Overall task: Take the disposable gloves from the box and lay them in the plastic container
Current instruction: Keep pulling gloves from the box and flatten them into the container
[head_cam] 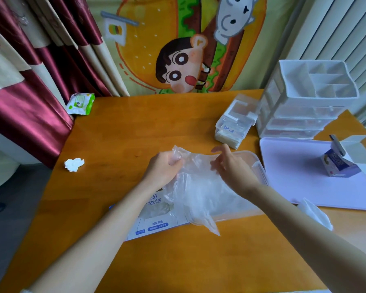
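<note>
Laying step: I see left hand [165, 166] gripping and right hand [230, 168] pinching the gloves [199, 187] above the container [257, 163], box [154, 226] at seven o'clock; next, I judge, lower and flatten them.

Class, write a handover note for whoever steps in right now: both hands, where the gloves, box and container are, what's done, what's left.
Left hand grips the gloves at their far left corner.
Right hand seems to pinch their far right edge.
The gloves are a clear bunch held over the plastic container, with one end trailing over the box beside it.
Done: this bunch is out of the box.
Left: lay it flat inside and let go. More gloves seem to show in the box opening.
</note>
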Available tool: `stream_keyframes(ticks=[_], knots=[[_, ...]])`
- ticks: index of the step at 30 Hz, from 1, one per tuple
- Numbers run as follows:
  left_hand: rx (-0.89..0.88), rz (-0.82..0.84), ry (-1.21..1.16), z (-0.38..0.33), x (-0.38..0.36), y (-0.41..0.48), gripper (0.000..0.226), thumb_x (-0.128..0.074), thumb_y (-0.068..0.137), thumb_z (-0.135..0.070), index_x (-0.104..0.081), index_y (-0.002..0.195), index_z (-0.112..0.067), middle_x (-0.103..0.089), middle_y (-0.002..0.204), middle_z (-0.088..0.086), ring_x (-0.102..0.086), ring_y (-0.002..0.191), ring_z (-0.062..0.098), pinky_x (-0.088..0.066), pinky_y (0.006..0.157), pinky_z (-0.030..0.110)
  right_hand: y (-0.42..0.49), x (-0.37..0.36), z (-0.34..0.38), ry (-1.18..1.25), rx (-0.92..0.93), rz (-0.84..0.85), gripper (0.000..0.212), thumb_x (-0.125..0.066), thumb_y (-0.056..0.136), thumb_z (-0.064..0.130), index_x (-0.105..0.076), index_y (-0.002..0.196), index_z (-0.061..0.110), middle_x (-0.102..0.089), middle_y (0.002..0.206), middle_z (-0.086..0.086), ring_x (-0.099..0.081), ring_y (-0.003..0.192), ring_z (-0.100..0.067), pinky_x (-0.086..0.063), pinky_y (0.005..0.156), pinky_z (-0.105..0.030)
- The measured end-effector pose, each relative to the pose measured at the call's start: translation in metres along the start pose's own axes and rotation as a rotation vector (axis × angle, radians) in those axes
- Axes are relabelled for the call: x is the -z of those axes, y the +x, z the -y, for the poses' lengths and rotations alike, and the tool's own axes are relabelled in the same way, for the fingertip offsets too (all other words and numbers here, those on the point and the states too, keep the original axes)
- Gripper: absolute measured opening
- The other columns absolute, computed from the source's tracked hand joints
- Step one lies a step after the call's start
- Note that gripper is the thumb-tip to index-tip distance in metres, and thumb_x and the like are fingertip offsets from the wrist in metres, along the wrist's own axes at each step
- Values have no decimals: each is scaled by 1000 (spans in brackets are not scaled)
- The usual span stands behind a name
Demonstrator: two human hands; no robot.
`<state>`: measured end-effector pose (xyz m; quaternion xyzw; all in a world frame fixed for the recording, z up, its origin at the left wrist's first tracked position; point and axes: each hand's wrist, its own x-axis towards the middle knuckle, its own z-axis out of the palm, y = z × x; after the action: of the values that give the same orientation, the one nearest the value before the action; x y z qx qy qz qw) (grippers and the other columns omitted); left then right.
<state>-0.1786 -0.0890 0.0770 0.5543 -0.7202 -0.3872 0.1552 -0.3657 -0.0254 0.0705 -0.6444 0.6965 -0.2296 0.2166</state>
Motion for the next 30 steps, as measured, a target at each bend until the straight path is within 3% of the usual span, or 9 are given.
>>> stream_keyframes(ticks=[4, 6, 10, 13, 15, 21, 23, 25, 30], knots=[[17, 37, -31, 1, -4, 2, 39, -56, 95, -25, -54, 63, -2, -59, 65, -3, -53, 66, 12, -46, 70, 35, 3, 5, -17, -66, -74, -53, 10, -38, 101, 19, -46, 95, 19, -68, 87, 1, -58, 72, -19, -44, 66, -31], [13, 59, -29, -1, -7, 2, 35, -57, 95, -25, -55, 64, -8, -61, 69, -5, -53, 68, 6, -47, 72, 35, -1, 8, -14, 18, -42, -90, 13, -42, 100, 25, -47, 104, 15, -65, 105, -7, -58, 88, -22, -44, 75, -31], [-44, 98, -39, -13, -12, 1, 24, -57, 93, -23, -59, 72, -12, -61, 62, 6, -58, 60, 22, -44, 62, 35, -11, 4, 10, 69, 73, 87, 59, -58, 90, 40, -35, 136, 10, -45, 137, -3, -41, 127, -17, -31, 98, -19], [-85, 144, -7, -26, -14, -3, 23, -56, 93, -26, -66, 93, -6, -68, 84, 11, -63, 74, 24, -47, 63, 34, -9, -2, 17, 31, 116, 19, 56, -64, 88, 34, -39, 132, 11, -52, 129, -5, -52, 116, -20, -44, 95, -34], [-101, 140, 34, -29, -13, -3, 26, -56, 93, -27, -62, 85, -3, -59, 74, 7, -53, 64, 20, -37, 55, 29, -4, 1, 15, 52, 93, -49, 34, -55, 94, 24, -45, 124, 12, -61, 115, -4, -59, 102, -25, -48, 83, -40], [-103, 200, 114, -24, 2, 9, 25, -59, 92, -31, -65, 93, -7, -47, 91, -2, -44, 82, 14, -31, 71, 28, 13, 24, -15, -38, -19, -158, 19, -44, 98, 15, -55, 113, 12, -68, 103, -7, -63, 96, -27, -49, 79, -38], [-127, 208, 95, -31, 8, 12, 23, -59, 93, -29, -69, 99, -9, -58, 102, -5, -51, 92, 13, -36, 76, 27, 17, 28, -30, 167, -88, -79, 37, -59, 90, 37, -52, 119, 15, -65, 111, -1, -61, 103, -18, -48, 88, -35], [-157, 202, 74, -40, 13, 13, 16, -59, 93, -26, -70, 97, -14, -64, 116, -3, -56, 101, 11, -37, 78, 24, 17, 27, -40, 323, -135, 87, 80, -69, 68, 65, -44, 131, 21, -59, 124, 6, -56, 115, -11, -46, 95, -31], [-149, 264, -26, -47, 20, 18, 13, -60, 93, -24, -69, 98, -16, -64, 106, -6, -58, 101, 8, -45, 74, 18, 8, 10, -54, 565, -94, 328, 82, -74, 71, 36, -33, 142, 28, -55, 129, 17, -48, 124, 1, -43, 99, -21]])
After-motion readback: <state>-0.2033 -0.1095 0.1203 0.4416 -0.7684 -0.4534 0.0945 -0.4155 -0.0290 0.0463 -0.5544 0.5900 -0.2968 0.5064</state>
